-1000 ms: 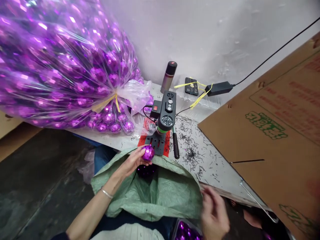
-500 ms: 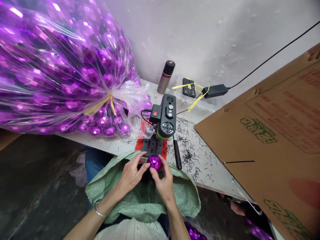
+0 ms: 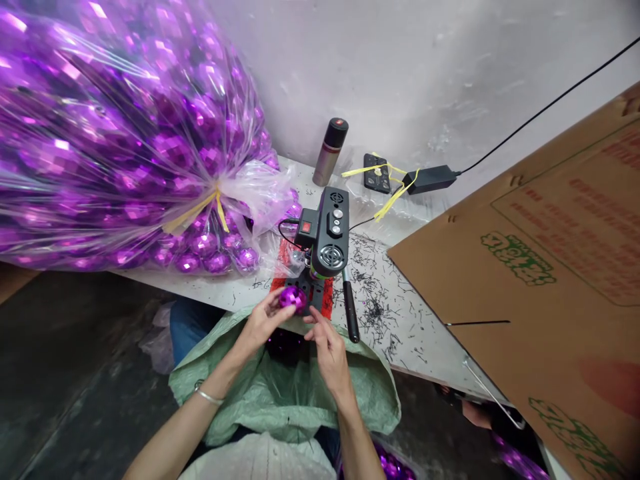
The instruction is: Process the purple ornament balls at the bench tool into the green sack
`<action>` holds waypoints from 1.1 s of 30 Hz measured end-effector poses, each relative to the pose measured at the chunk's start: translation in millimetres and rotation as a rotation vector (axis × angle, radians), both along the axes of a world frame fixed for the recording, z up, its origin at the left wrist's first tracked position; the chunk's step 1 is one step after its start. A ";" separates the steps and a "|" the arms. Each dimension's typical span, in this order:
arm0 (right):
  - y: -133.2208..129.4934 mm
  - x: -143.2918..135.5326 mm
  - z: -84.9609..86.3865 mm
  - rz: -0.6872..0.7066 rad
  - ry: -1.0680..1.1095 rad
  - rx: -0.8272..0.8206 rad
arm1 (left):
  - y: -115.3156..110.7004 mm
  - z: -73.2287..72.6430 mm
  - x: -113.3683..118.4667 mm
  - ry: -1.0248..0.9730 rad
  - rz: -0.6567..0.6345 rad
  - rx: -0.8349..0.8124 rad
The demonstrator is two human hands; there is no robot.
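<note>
The left hand (image 3: 261, 327) grasps a shiny purple faceted ball (image 3: 293, 299) (right hand (image 3: 327, 347) loose, ungripping) near the white surface's front edge (image 3: 213, 292).

One head-worn camera looks forward and down (from nearby) across a shiny purple faceted ball (image 3: 293, 300) toward a grey wall (image 3: 380, 73).

My two hands near each other, left gripping, right loose

My bare left forearm (image 3: 200, 413) slants up from the lower left, its wrist nearly straight. My left hand (image 3: 259, 327) grips lightly, thumb and fingers (image 3: 271, 301) curved toward each other. My bare right forearm (image 3: 357, 427) rises from the bottom edge, right of centre, leaning left. My right hand (image 3: 328, 350) is relaxed, index finger (image 3: 317, 315) reaching forward, other fingers loosely bent. My hands are apart.
</note>
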State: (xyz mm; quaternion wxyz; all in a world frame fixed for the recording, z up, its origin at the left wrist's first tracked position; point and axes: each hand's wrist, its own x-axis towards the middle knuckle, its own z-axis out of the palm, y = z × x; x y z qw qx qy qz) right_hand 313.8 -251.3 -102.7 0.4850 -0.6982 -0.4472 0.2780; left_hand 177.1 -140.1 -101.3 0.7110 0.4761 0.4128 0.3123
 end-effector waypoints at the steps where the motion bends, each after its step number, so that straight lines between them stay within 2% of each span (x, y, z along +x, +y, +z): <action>1: -0.1 -0.7 -1.3 -0.006 0.008 0.000 | 4.3 -2.5 3.7 -0.014 0.075 -0.012; 3: -1.6 -1.5 -4.8 -0.032 0.003 -0.011 | 12.3 -7.7 11.5 -0.021 0.162 0.005; 5: -5.3 -1.7 -9.4 -0.048 -0.003 -0.039 | 17.8 -13.9 18.6 0.015 0.171 0.079; 13: -33.4 -7.6 -29.5 0.011 0.017 -0.103 | 26.4 -39.7 30.8 0.421 0.184 0.624; 16: -39.7 -10.9 -33.0 0.019 0.008 -0.097 | 30.7 -46.1 34.9 0.514 0.193 0.731; 20: -43.7 -11.0 -35.2 0.006 -0.006 -0.084 | 36.9 -54.2 41.1 0.513 0.198 0.836; 26: -44.3 -5.6 -36.1 -0.011 -0.048 -0.057 | 42.9 -58.1 46.5 0.463 0.176 0.901; 33: -44.7 -7.6 -32.9 0.002 -0.109 -0.054 | 49.5 -53.9 47.3 0.424 0.103 0.794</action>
